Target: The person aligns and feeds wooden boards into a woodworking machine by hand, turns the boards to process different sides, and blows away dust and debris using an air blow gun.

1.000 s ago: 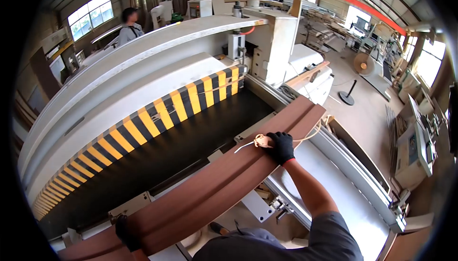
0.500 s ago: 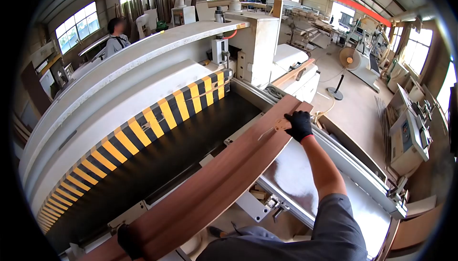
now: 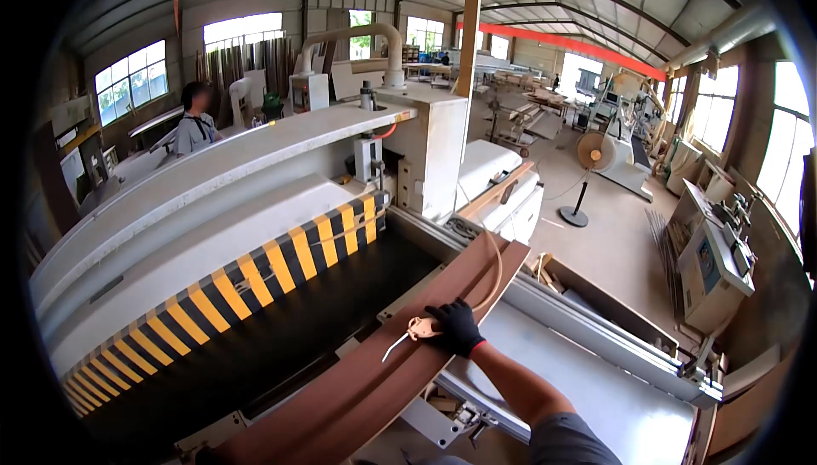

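A long reddish-brown board [image 3: 357, 397] with a lengthwise groove lies diagonally across the front edge of a large machine. On its upper part rests my right hand [image 3: 457, 326], in a black glove with a red cuff, its fingers closed round a small orange-tan tool [image 3: 420, 328]. A thin white tip points from the tool down to the left, and a tan hose loops up behind my hand over the board's far end. My left hand is hardly visible at the dark lower-left edge, so its fingers cannot be made out.
Yellow-and-black stripes [image 3: 277, 268] run along the machine above its dark bed [image 3: 255, 354]. Behind the machine stands a person [image 3: 196, 125]. A standing fan [image 3: 596, 152] and a control console [image 3: 711, 252] are at the right.
The view has tilted up and shifted right. My right hand has come back down the board from near its far end, and the tool now shows clearly. My left hand has nearly left view.
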### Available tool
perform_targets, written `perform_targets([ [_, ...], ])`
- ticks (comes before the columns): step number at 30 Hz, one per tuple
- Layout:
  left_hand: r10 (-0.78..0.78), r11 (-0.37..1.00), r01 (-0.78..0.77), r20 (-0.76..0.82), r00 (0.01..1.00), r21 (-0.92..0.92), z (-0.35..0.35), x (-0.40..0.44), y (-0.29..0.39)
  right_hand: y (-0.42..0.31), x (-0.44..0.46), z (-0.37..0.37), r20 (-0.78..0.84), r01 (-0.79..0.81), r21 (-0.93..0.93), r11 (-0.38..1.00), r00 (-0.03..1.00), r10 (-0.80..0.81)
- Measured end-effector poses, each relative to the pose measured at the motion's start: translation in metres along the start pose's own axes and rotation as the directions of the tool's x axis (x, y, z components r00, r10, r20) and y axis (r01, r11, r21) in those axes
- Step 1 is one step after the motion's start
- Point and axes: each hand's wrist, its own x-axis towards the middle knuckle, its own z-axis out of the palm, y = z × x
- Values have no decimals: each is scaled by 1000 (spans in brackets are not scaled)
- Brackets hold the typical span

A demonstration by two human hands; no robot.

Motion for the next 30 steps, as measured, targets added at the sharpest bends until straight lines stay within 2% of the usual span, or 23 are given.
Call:
perform_targets([
  [1, -2, 1000, 2, -11, 1000, -4, 0, 0, -1, -4, -1, -2, 34, -70, 24, 997, 997, 69],
  [2, 15, 999, -16, -12, 1000, -29, 0, -1, -4, -9, -4, -4, 28, -65, 21, 998, 998, 64],
  [4, 32, 998, -33, -17, 999, -55, -3, -1, -4, -22, -5, -14, -45, -177, -136, 975, 984, 172],
  [5, 40, 999, -40, 8, 999, 8, -6, 1, -1, -26, -4, -21, 38, -243, -123, 962, 968, 249],
  [6, 45, 996, -47, 34, 998, 71, -7, 2, 1, -23, -4, -20, 33, -240, -125, 963, 969, 246],
  [9, 39, 995, -48, 95, 995, 87, -5, 4, -3, -20, -3, -24, 132, -204, -93, 975, 968, 215],
  [13, 86, 983, -90, 32, 996, 162, 0, 6, -7, -8, -2, -28, 191, -167, -22, 986, 967, 168],
  [15, 173, 985, -175, -81, 982, -13, 9, 3, -17, 1, 1, -30, 324, -100, 27, 995, 942, 86],
  [16, 172, 985, -173, -77, 982, -12, 5, 3, -14, 4, 0, -32, 328, -99, 28, 995, 941, 85],
  [18, -73, 969, 58, -55, 996, -240, -15, 2, 6, 5, -3, -36, 342, -79, 63, 995, 938, 53],
  [19, -76, 969, 61, -53, 996, -240, -35, 6, 28, 0, -3, -41, 362, -88, 24, 996, 929, 73],
  [20, -271, 921, 197, -188, 944, -337, -59, 11, 54, 2, -6, -40, 365, -84, 23, 996, 929, 70],
  [21, -461, 842, 307, -295, 837, -444, -71, 12, 64, 4, -15, -41, 262, -39, 54, 998, 965, 24],
  [22, -486, 839, 341, -302, 821, -423, -78, 3, 58, 3, -15, -35, 165, 35, 105, 994, 985, -52],
  [23, -456, 890, 381, -450, 768, -250, -79, -7, 47, -5, -14, -36, 155, -18, 79, 997, 988, 6],
  [24, -393, 893, 446, -577, 715, -56, -80, -25, 34, -14, -4, -12, 90, 70, 126, 990, 993, -81],
  [25, -440, 832, 555, -590, 677, 15, -70, -51, 0, 14, -18, -10, 20, 110, 157, 981, 993, -115],
  [26, -194, 793, 527, -694, 693, 305, -63, -70, -23, -1, 1, -17, 174, 106, 162, 981, 976, -134],
  [27, -325, 819, 550, -661, 676, 160, -56, -87, -36, -31, 30, 18, -76, 305, 218, 927, 952, -295],
  [28, -459, 814, 580, -621, 635, -9, -47, -113, -45, -22, 13, -23, -40, 88, 133, 987, 996, -83],
  [29, -518, 769, 637, -625, 584, -43, -30, -122, -50, -21, 29, -7, 54, 149, 94, 984, 986, -155],
  [30, -574, 719, 690, -626, 528, -78, -13, -122, -53, -29, 41, 11, -68, 266, 81, 961, 963, -260],
])
